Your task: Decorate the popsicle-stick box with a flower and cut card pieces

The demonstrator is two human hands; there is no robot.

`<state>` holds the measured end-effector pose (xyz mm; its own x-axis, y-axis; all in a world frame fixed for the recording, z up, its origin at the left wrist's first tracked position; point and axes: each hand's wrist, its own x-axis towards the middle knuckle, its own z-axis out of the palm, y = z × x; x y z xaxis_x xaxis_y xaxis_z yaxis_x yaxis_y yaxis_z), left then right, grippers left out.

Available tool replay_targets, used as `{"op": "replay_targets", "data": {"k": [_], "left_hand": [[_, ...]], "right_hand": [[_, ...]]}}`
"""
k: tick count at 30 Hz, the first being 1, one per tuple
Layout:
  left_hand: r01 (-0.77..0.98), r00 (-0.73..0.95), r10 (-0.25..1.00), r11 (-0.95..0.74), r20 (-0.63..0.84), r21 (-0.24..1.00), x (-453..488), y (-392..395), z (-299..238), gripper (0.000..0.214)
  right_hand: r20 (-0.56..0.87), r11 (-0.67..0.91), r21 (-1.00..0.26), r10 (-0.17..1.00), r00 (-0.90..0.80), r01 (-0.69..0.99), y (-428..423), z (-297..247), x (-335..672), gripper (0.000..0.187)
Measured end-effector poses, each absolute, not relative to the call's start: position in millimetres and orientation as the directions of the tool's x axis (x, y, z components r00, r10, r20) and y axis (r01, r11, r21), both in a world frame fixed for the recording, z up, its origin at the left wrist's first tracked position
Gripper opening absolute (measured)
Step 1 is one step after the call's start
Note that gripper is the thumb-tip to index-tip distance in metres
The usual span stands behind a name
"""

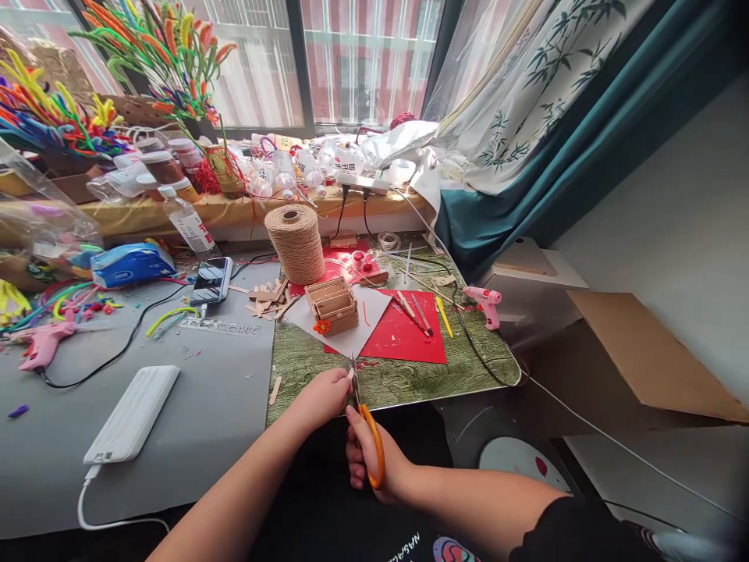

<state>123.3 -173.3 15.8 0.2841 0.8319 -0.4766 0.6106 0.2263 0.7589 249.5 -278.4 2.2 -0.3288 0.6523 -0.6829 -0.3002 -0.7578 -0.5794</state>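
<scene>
My right hand (374, 457) is wrapped round the orange-handled scissors (378, 446), whose blades point away from me at the table's near edge. Pinched in my left hand (328, 396) is a small pale piece (351, 374), which looks like the end of a craft stick; it lies right at the scissor blades. Just beyond the hands, a small wooden-stick box (332, 306) with slats across its top and an orange flower (321, 326) at its front corner stands on a white sheet of paper (366, 337). Most of the pale piece is hidden by my fingers.
A red sheet (409, 343) carries craft knives and pens. Behind are a twine spool (296, 246) and loose craft sticks (270, 298). A pink glue gun (484, 306) with its cord is at right, another glue gun (50, 342) at left, near a white power bank (133, 414).
</scene>
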Motion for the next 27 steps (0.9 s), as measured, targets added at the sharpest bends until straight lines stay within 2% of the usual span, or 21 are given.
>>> {"op": "replay_targets", "data": {"k": [11, 15, 19, 27], "left_hand": [[0.564, 0.267, 0.82, 0.293, -0.507, 0.772, 120.0, -172.1, 2.8, 0.017], [0.526, 0.281, 0.797, 0.337, -0.535, 0.78, 116.0, -171.9, 1.6, 0.017], [0.43, 0.294, 0.8, 0.378, -0.524, 0.82, 103.5, -171.8, 4.3, 0.018], [0.222, 0.249, 0.859, 0.4, -0.448, 0.889, 82.0, -176.4, 13.6, 0.026]], "right_hand": [[-0.686, -0.747, -0.62, 0.665, -0.294, -0.24, -276.7, -6.2, 245.7, 0.054], [-0.684, -0.763, -0.588, 0.647, -0.338, -0.269, -274.7, -5.5, 248.7, 0.053], [-0.67, -0.787, -0.545, 0.616, -0.415, -0.288, -273.3, -10.0, 251.3, 0.057], [-0.526, -0.734, -0.548, 0.676, -0.516, -0.402, -273.3, -21.5, 255.8, 0.07]]}}
